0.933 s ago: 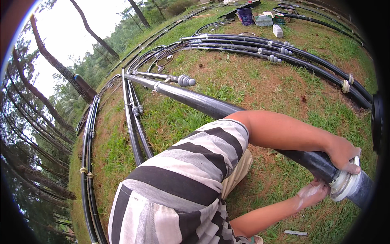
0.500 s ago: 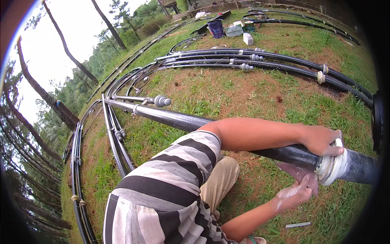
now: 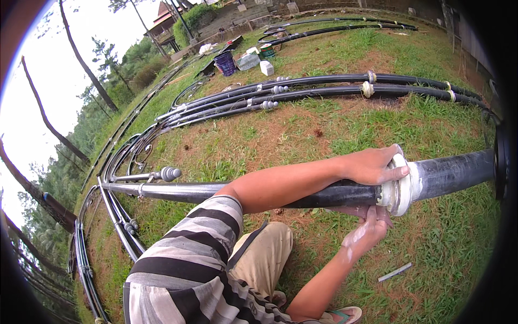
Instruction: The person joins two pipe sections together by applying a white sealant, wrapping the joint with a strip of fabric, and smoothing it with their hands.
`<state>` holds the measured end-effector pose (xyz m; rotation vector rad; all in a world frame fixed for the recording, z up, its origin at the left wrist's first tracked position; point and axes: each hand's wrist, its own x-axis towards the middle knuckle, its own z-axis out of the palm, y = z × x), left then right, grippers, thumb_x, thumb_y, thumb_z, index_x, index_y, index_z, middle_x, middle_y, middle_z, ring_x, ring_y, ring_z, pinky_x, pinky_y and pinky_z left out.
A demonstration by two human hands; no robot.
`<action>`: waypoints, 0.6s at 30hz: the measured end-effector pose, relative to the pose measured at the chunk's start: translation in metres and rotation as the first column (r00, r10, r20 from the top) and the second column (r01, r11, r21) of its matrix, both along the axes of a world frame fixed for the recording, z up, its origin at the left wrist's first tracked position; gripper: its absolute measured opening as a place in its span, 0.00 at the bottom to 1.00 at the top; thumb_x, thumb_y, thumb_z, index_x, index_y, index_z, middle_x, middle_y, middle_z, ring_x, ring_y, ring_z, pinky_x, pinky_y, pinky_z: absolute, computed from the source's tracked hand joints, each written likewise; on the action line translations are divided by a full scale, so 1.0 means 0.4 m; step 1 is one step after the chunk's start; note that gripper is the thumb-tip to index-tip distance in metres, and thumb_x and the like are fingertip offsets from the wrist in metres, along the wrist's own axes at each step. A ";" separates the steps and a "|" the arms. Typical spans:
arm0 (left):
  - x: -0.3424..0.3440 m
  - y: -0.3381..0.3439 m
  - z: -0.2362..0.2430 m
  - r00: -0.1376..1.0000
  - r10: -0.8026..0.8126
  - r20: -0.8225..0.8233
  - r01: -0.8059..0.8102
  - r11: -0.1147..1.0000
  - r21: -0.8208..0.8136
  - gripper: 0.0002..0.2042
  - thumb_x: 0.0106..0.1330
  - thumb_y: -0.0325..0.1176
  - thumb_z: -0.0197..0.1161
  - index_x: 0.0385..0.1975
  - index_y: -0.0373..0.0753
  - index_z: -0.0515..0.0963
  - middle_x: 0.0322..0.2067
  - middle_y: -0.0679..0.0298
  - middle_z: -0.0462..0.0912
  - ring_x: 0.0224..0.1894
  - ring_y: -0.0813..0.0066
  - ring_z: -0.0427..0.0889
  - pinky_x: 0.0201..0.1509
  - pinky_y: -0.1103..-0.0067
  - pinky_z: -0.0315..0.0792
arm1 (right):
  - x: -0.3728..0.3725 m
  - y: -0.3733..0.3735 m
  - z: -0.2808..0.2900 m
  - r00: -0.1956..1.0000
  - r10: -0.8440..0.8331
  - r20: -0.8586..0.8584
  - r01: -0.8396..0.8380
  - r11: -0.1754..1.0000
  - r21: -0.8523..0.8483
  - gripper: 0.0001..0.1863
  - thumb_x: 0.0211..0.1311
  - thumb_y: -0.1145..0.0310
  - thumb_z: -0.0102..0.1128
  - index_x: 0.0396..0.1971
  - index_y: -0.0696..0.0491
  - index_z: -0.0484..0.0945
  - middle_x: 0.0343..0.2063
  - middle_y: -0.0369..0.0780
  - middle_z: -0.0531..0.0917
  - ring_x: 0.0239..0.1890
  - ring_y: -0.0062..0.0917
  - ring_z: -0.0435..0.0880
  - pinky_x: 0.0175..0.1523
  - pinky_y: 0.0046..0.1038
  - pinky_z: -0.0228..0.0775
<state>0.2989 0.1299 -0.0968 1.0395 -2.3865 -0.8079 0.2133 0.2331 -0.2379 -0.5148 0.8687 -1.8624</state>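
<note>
A thick black pipe (image 3: 345, 193) runs across in front of me, with a whitish ring collar (image 3: 400, 186) around it near its grey, scuffed right part. My left hand (image 3: 372, 166) reaches over the pipe and grips the collar's upper rim, thumb on the near side. Below the pipe, my right hand (image 3: 369, 229) holds a reddish-brown sheet of sandpaper (image 3: 350, 211) up against the underside beside the collar. White dust or paste coats my right wrist. Part of the sandpaper is hidden behind the fingers and the pipe.
A light flat strip (image 3: 395, 272) lies on the grass below the pipe. Several black pipes with ringed grey ends (image 3: 268, 105) lie beyond. Farther off stand a dark blue bucket (image 3: 225, 63), a green can (image 3: 267, 51) and a white block (image 3: 267, 68). A round black disc (image 3: 501, 162) is at the right.
The view has shifted, so the pipe and both hands now appear farther left and higher. My left hand stays on the collar; the sandpaper is now more hidden under the pipe.
</note>
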 end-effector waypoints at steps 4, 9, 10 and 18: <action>-0.007 -0.001 0.016 0.996 -0.080 -0.025 0.079 0.997 -0.020 0.38 0.74 0.68 0.43 0.62 0.33 0.64 0.50 0.37 0.78 0.55 0.41 0.80 0.60 0.59 0.71 | 0.007 -0.024 0.002 0.994 -0.108 0.013 0.109 0.994 -0.027 0.13 0.68 0.75 0.59 0.49 0.65 0.77 0.47 0.41 0.82 0.42 0.22 0.81 0.45 0.27 0.75; 0.012 0.006 0.021 0.999 -0.053 0.005 0.052 0.995 0.080 0.36 0.75 0.66 0.43 0.63 0.35 0.63 0.54 0.37 0.76 0.57 0.42 0.78 0.62 0.58 0.70 | 0.028 -0.012 0.044 0.998 -0.048 0.032 0.048 0.999 0.003 0.05 0.66 0.75 0.60 0.39 0.61 0.79 0.34 0.34 0.82 0.29 0.15 0.74 0.34 0.22 0.64; 0.006 0.020 0.013 0.999 -0.043 -0.006 0.043 0.998 0.035 0.36 0.75 0.66 0.43 0.63 0.36 0.63 0.53 0.38 0.77 0.57 0.43 0.78 0.62 0.58 0.70 | 0.033 -0.006 0.052 0.997 -0.073 0.028 0.073 0.997 -0.008 0.05 0.66 0.75 0.60 0.39 0.61 0.79 0.34 0.34 0.82 0.29 0.15 0.74 0.34 0.22 0.64; 0.004 0.009 0.021 0.999 -0.030 -0.030 0.030 1.000 0.009 0.34 0.75 0.65 0.47 0.61 0.36 0.65 0.52 0.40 0.78 0.57 0.43 0.78 0.63 0.59 0.69 | 0.034 -0.002 0.025 0.994 -0.056 0.089 0.059 0.998 -0.026 0.09 0.66 0.79 0.57 0.44 0.64 0.79 0.42 0.40 0.85 0.38 0.22 0.84 0.45 0.25 0.78</action>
